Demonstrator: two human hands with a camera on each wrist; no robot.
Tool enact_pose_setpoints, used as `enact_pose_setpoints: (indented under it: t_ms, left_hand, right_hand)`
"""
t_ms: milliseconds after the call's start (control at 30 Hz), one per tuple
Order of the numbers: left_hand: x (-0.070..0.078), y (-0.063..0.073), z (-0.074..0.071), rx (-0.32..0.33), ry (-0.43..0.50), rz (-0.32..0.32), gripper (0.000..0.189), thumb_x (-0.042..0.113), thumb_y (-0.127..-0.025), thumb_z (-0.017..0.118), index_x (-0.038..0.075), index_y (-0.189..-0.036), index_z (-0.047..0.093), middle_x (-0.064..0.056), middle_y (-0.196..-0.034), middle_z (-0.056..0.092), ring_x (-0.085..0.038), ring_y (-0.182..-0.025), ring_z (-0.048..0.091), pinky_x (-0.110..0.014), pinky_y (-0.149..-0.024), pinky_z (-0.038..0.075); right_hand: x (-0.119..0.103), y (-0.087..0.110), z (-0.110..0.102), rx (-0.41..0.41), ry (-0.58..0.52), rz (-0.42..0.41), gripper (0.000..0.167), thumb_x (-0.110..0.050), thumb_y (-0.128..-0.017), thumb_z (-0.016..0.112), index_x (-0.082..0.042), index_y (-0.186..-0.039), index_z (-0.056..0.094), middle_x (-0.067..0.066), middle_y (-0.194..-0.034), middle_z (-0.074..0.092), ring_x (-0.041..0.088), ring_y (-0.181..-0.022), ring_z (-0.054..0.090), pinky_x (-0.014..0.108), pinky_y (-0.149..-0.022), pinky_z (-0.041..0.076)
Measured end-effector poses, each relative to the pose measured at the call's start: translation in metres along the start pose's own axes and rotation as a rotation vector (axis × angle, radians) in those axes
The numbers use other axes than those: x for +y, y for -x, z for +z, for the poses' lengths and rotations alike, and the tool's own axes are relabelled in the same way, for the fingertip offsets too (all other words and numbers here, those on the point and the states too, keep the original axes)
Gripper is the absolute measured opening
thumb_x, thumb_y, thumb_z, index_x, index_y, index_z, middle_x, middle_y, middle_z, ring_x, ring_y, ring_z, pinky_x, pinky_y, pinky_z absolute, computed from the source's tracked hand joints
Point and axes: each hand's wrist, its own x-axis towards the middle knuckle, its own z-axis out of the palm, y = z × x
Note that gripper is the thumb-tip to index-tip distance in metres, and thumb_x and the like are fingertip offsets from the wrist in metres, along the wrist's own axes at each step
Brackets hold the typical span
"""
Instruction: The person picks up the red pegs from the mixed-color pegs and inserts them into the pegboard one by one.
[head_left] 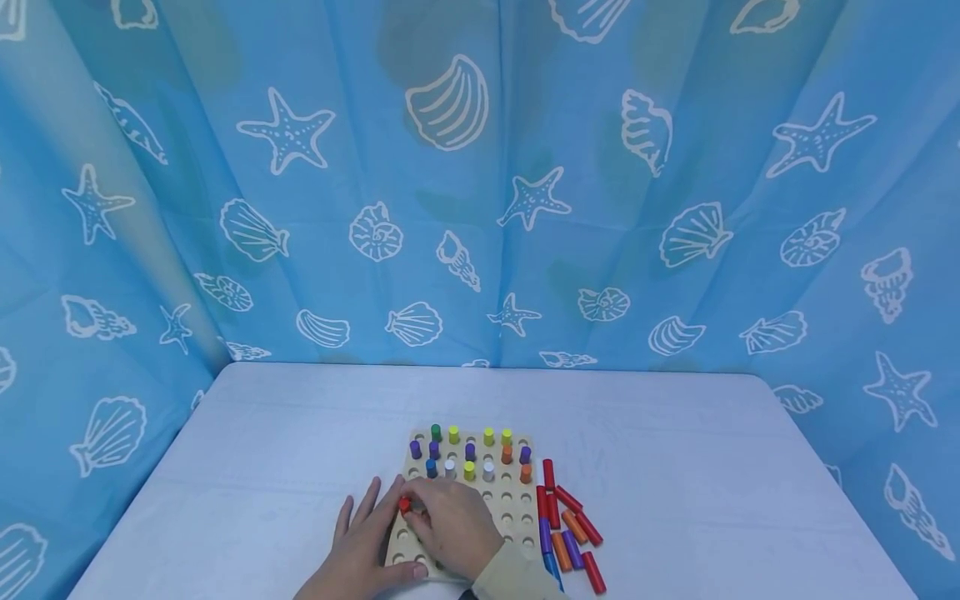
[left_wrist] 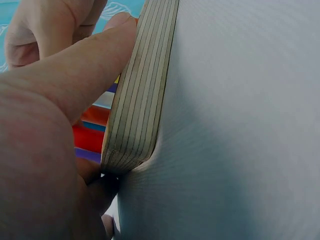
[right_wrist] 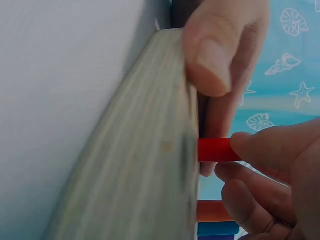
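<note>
A pale wooden pegboard (head_left: 517, 507) with rows of round holes lies on the table, its layered edge filling much of both wrist views. My right hand (head_left: 459, 521) reaches over it and pinches a red peg (right_wrist: 217, 150) by its upper end. The peg's lower end meets the board's face near the left side. Fingers spread, my left hand (head_left: 358, 550) rests against the board's left side, with the thumb at the near edge. An orange peg (right_wrist: 212, 211) stands close to the red one. Part of the board is hidden under my right hand.
Green, yellow, purple, blue, white and orange pegs stand in the board's far rows, among them a green peg (head_left: 436, 432). Right of the board lie several loose pegs, such as a red peg (head_left: 594, 572). A blue shell-print curtain (head_left: 555, 267) hangs behind the white table (head_left: 675, 467).
</note>
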Motion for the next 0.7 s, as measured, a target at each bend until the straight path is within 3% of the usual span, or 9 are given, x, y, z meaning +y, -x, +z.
enact_pose_setpoints:
  t_ms: [467, 700]
  left_hand:
    - [0.003, 0.001, -0.001, -0.012, -0.001, -0.047, 0.118, 0.066, -0.072, 0.079, 0.009, -0.160, 0.025, -0.015, -0.163, 0.030, -0.042, -0.152, 0.007, -0.069, -0.116, -0.007]
    - [0.003, 0.001, -0.001, -0.016, -0.005, -0.066, 0.120, 0.066, -0.071, 0.079, 0.008, -0.160, 0.025, -0.016, -0.162, 0.030, -0.043, -0.152, 0.008, -0.068, -0.117, -0.006]
  right_hand:
    - [-0.004, 0.011, -0.022, 0.077, -0.034, -0.020, 0.028, -0.027, -0.095, 0.071, -0.021, -0.122, 0.071, -0.007, -0.114, 0.073, 0.010, -0.105, 0.068, 0.036, -0.089, 0.059]
    - [-0.004, 0.016, -0.032, 0.113, -0.040, 0.008, 0.029, -0.029, -0.096, 0.070, -0.019, -0.123, 0.070, -0.006, -0.112, 0.073, 0.008, -0.095, 0.068, 0.036, -0.085, 0.059]
